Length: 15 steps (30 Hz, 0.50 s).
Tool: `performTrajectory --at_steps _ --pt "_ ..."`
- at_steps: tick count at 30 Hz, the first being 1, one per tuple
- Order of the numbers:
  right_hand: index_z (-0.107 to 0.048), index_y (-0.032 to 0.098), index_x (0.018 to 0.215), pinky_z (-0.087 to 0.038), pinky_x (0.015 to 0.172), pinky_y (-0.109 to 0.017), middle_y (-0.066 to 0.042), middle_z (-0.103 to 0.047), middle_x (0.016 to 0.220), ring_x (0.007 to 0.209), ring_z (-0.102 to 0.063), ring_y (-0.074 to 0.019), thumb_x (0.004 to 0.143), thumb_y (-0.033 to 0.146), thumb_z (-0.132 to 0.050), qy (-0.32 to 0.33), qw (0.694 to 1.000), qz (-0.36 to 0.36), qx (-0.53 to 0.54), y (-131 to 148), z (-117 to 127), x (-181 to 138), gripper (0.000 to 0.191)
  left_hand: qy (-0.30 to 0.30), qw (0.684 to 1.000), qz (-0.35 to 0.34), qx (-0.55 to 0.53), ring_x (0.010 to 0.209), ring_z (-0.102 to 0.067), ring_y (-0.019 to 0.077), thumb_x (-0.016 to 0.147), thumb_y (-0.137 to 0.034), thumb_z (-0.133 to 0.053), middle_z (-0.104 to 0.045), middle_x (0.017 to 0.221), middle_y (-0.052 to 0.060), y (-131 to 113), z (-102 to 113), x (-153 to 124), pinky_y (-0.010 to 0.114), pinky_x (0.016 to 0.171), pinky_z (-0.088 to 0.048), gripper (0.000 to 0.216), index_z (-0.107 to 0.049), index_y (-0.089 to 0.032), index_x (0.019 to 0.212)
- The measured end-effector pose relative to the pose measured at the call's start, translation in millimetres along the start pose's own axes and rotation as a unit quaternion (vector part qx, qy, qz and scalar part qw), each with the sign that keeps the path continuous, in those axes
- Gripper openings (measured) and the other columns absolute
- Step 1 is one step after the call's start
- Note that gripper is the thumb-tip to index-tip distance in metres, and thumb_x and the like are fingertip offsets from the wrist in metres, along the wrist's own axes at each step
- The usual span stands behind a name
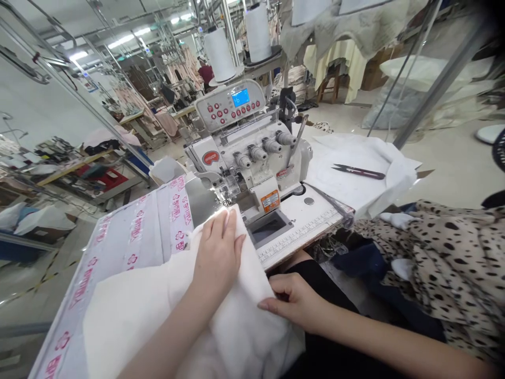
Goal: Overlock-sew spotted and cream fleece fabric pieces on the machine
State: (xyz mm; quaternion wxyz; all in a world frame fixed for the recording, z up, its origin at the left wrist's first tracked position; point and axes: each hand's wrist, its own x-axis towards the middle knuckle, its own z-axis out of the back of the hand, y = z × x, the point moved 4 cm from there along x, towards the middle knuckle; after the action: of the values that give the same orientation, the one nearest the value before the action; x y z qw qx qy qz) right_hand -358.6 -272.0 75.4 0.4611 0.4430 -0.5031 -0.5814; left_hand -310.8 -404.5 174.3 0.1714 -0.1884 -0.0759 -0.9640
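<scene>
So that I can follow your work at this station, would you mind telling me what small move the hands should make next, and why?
I'd probably smooth the bunched white fabric toward the overlock machine's presser foot with the right hand, because the left hand lies flat on the cloth near the foot, while the fabric stays gathered below it.

Head-worn view, facing forward and down, near an overlock machine (pixel 246 158)

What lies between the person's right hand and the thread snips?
In the head view, the white sewing table with its ruler strip lies between the right hand and the thread snips, then the white cloth under the snips.
</scene>
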Motion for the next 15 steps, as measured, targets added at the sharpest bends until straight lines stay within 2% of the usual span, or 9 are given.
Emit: performTrajectory --at_steps 8,11,15 --pt "-0.043 0.013 0.054 -0.026 0.051 -0.022 0.002 -0.037 0.058 0.057 -0.035 -0.0088 0.079 0.045 -0.053 0.004 0.999 -0.002 -0.039 9 18 9 0.041 0.018 0.999 0.028 -0.014 0.103 -0.041 0.0267 0.086 -0.031 -0.043 -0.049 0.114 0.016 7 -6 12 0.043 0.09 -0.041 0.044 -0.047 -0.009 0.124" --pt "-0.042 0.014 0.056 -0.028 0.052 -0.022 0.001 -0.039 0.06 0.057 -0.036 -0.009 0.082 0.039 -0.048 0.016 0.998 0.006 -0.055 14 20 10 0.036 0.024 0.999 0.025 -0.023 0.103 -0.041 0.0274 0.086 -0.031 -0.043 -0.049 0.115 0.016 9 -4 13 0.043 0.09 -0.041 0.044 -0.048 -0.01 0.124" --pt "-0.04 0.014 0.059 -0.029 0.053 -0.022 0.002 -0.04 0.062 0.058 -0.038 -0.0083 0.083 0.031 -0.047 0.036 0.997 0.016 -0.066 22 28 4 0.029 0.043 0.993 0.04 -0.103 0.107 -0.045 0.0254 0.087 -0.032 -0.039 -0.051 0.121 0.011 19 4 9 0.042 0.092 -0.04 0.038 -0.053 -0.016 0.119"
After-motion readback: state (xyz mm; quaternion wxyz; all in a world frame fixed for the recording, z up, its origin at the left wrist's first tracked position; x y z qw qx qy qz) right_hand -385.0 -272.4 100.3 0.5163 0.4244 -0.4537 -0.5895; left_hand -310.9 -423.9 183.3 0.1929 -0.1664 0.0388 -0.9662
